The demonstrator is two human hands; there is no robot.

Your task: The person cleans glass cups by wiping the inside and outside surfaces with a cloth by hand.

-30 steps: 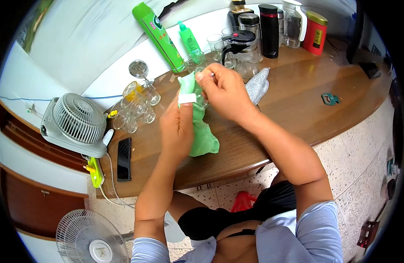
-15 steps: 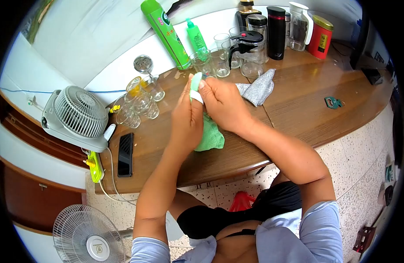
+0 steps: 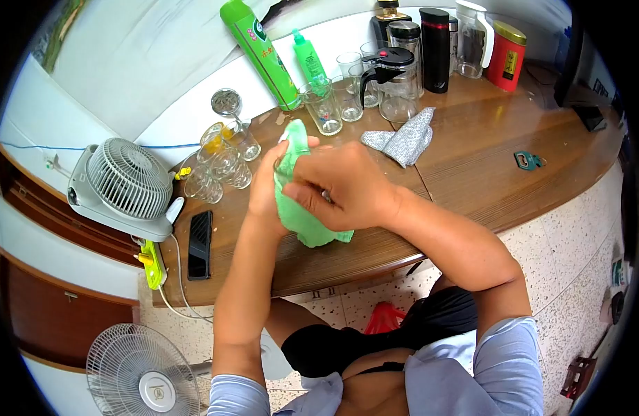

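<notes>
My left hand (image 3: 263, 183) is closed around a light green cloth (image 3: 307, 220) above the near part of the table. A clear curved edge, like a glass rim, shows by the cloth's upper part; the rest is hidden. My right hand (image 3: 346, 182) is over the cloth with its fingers curled and its thumb pressed against it; the fingertips are hidden. Just beyond my hands stands a clear drinking glass (image 3: 324, 114). A grey cloth (image 3: 408, 141) lies crumpled to the right of my right hand.
Several glasses (image 3: 229, 168) stand at the left beside a small fan (image 3: 129, 177) and a black phone (image 3: 199, 245). Along the back are a green spray can (image 3: 263, 57), a pump bottle (image 3: 308, 57), a glass teapot (image 3: 398, 97), a black flask (image 3: 436, 52) and a red tin (image 3: 505, 59). A bottle opener (image 3: 525, 161) lies right.
My hands have come down and nearer to me with the green cloth. My right hand has turned over with its fingers curled, and more of the cloth hangs in view.
</notes>
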